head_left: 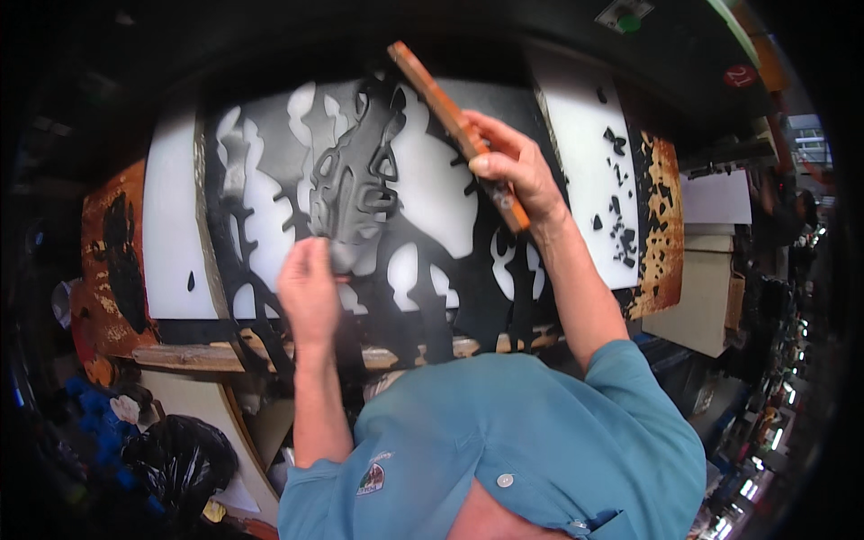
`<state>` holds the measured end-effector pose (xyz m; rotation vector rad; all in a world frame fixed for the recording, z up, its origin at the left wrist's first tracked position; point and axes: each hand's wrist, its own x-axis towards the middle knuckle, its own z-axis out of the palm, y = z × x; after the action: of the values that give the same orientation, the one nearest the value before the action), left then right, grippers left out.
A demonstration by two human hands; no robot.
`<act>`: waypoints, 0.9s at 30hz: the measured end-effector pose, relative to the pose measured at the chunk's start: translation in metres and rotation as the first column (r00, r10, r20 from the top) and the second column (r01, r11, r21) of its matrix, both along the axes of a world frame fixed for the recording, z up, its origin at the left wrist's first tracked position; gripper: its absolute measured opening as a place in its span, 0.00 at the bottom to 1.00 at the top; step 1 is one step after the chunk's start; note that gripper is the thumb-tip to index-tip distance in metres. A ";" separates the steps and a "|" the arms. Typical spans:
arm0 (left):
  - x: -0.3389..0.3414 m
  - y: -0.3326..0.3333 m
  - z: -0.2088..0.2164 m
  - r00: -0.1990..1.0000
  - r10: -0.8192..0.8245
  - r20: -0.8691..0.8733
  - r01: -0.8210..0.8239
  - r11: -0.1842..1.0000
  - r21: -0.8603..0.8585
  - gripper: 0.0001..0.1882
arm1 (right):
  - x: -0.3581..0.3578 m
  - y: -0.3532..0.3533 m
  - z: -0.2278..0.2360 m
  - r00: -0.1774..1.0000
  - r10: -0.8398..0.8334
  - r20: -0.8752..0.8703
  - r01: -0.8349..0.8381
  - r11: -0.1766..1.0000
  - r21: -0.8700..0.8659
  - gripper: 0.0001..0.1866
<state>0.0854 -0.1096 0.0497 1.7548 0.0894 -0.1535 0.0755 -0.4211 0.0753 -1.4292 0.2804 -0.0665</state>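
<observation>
A black sheet (pixel 270 112) full of cut-out openings lies over a white work surface (pixel 171 225). Dark, curved cut pieces (pixel 355 193) are bunched together on the middle of the sheet. My left hand (pixel 309 292) is at their lower end, thumb and fingers pinched on a blurred edge of the dark material. Above the sheet's right part, my right hand (pixel 517 166) grips a long, narrow orange-brown bar (pixel 441 103), which slants from upper left to lower right. The bar looks like wood seen edge-on.
Small black scraps (pixel 621 216) are scattered on the white surface at right. Worn brown boards (pixel 112 261) flank both sides. A wooden rail (pixel 180 357) runs along the near edge. A black plastic bag (pixel 184 454) stands at lower left. Dark machinery overhangs the far side.
</observation>
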 end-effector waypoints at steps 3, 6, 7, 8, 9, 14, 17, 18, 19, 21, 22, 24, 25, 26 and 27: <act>-0.010 0.025 -0.001 0.998 0.004 -0.067 -0.003 1.000 0.010 0.13 | -0.002 0.000 -0.002 1.000 -0.023 0.014 0.022 0.998 0.063 0.50; -0.027 0.044 0.003 0.990 0.028 -0.136 -0.007 0.989 0.149 0.14 | -0.004 -0.002 -0.010 0.998 -0.042 0.041 0.038 0.996 0.085 0.51; -0.033 0.054 0.005 0.994 0.017 -0.106 0.001 0.986 0.169 0.14 | -0.003 -0.004 -0.013 0.997 -0.043 0.058 0.037 0.995 0.090 0.51; -0.042 0.067 0.008 0.988 0.105 -0.109 -0.086 0.982 0.168 0.14 | -0.004 -0.006 -0.016 0.997 -0.062 0.041 0.058 0.993 0.108 0.51; -0.051 0.087 0.014 0.982 0.152 -0.114 -0.121 0.963 0.239 0.13 | -0.003 -0.008 -0.019 0.996 -0.061 0.062 0.052 0.989 0.139 0.51; -0.063 0.163 0.028 0.937 0.267 -0.226 -0.208 0.944 0.256 0.12 | -0.005 -0.007 -0.024 0.993 -0.017 0.118 -0.012 0.970 0.243 0.43; -0.036 0.170 0.039 0.975 0.186 -0.124 -0.157 0.964 0.213 0.14 | -0.004 0.000 -0.020 0.997 -0.031 0.074 0.025 0.996 0.090 0.46; -0.019 0.170 0.048 0.971 0.198 -0.134 -0.158 0.952 0.262 0.14 | -0.003 0.003 -0.018 0.998 -0.045 0.048 0.043 0.998 0.034 0.49; -0.003 0.173 0.059 0.984 0.147 -0.103 -0.111 0.949 0.295 0.15 | -0.003 0.006 -0.016 0.997 -0.066 0.031 0.066 0.998 -0.014 0.50; 0.039 0.179 0.078 0.993 0.119 -0.016 -0.102 0.902 0.420 0.15 | -0.003 0.012 -0.011 0.997 -0.074 0.034 0.076 0.993 -0.089 0.51; 0.060 0.189 0.093 0.999 0.027 0.037 -0.042 0.851 0.524 0.15 | -0.002 0.014 -0.008 0.997 -0.072 0.015 0.073 0.988 -0.136 0.52; 0.101 0.211 0.113 0.966 -0.067 0.249 -0.041 0.914 0.405 0.15 | -0.002 0.018 -0.003 0.998 -0.067 0.020 0.069 0.987 -0.144 0.53; 0.117 0.228 0.122 0.950 -0.031 0.312 -0.103 0.909 0.404 0.15 | -0.002 0.019 -0.002 0.997 -0.070 0.028 0.073 0.989 -0.131 0.53; 0.136 0.248 0.129 0.944 0.012 0.328 -0.145 0.912 0.383 0.15 | -0.001 0.020 -0.001 0.997 -0.067 0.028 0.070 0.992 -0.106 0.53; 0.153 0.268 0.131 0.938 0.102 0.331 -0.218 0.917 0.334 0.15 | -0.001 0.022 -0.001 0.997 -0.078 0.016 0.079 0.992 -0.099 0.53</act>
<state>0.2384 0.1587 0.1807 2.1141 0.0370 0.2781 0.0744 -0.3994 0.0746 -1.5161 0.3270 -0.1549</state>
